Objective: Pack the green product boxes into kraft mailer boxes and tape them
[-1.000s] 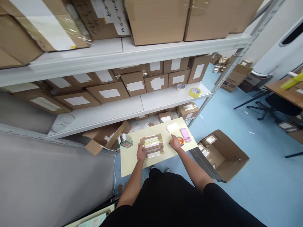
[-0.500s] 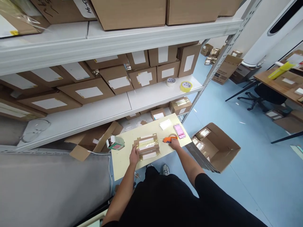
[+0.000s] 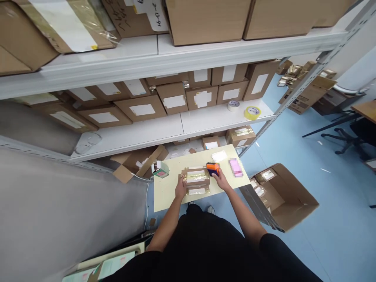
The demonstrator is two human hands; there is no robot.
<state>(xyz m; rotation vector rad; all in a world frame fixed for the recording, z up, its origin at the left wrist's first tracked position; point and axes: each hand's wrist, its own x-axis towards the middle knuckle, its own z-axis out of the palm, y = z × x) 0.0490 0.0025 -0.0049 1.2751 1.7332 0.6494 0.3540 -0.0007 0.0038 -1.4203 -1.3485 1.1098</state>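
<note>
My left hand [image 3: 181, 188] grips the left edge of a brown carton [image 3: 196, 177] with white labels and shiny tape. Another taped, labelled carton [image 3: 197, 191] lies against its near side. My right hand [image 3: 221, 181] is closed around an orange and dark tape dispenser [image 3: 212, 168], close to the carton's right end. Both cartons rest on a pale yellow table [image 3: 167, 197]. A white card [image 3: 219, 156] lies beyond the dispenser, and a pink item [image 3: 235, 167], partly pixelated, lies to the right.
A small green and white box [image 3: 160, 169] stands at the table's left. A large open carton [image 3: 293, 196] holding packages stands on the right. Shelves [image 3: 141, 135] ahead carry boxes, a white tape roll [image 3: 233, 105] and a yellow one [image 3: 252, 112].
The dispenser in my right hand has turned, so its dark side now shows at the carton's right end. My left hand stays on the carton. The whole view has shifted.
</note>
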